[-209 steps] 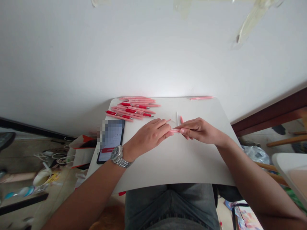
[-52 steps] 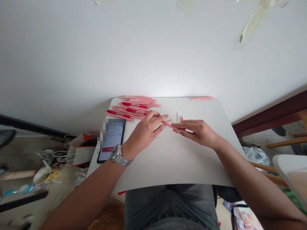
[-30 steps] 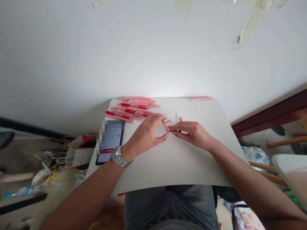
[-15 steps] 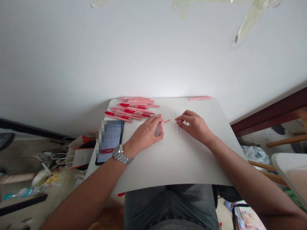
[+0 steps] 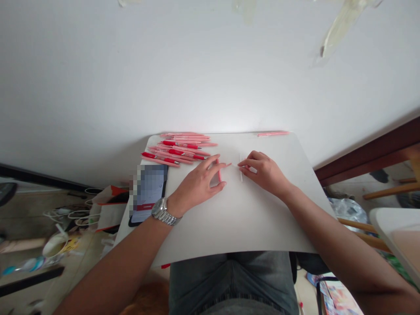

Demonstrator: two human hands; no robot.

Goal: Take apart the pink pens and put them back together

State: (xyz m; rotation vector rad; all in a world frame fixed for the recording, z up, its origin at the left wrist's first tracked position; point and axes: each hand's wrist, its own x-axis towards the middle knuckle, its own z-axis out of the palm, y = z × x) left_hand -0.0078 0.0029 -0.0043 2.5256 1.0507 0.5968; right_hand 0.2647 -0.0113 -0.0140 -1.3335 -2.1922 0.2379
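My left hand (image 5: 198, 186) rests on the white lap table (image 5: 243, 218), holding a short pink pen barrel (image 5: 218, 170) upright between its thumb and fingers. My right hand (image 5: 264, 171) lies just to the right, its fingertips pinched on a thin white refill (image 5: 242, 176) that lies on the table. A small pink part (image 5: 227, 165) sits between the two hands. A silver watch (image 5: 161, 211) is on my left wrist.
A pile of several red and pink pens (image 5: 180, 148) lies at the table's far left. A phone (image 5: 149, 192) sits at the left edge, and one pink pen (image 5: 273, 133) at the far edge. The white wall is behind. Bags clutter the floor on the left.
The hands held one pink pen together, then pulled apart. My left hand kept the barrel and stood it upright. My right hand moved back to the white refill.
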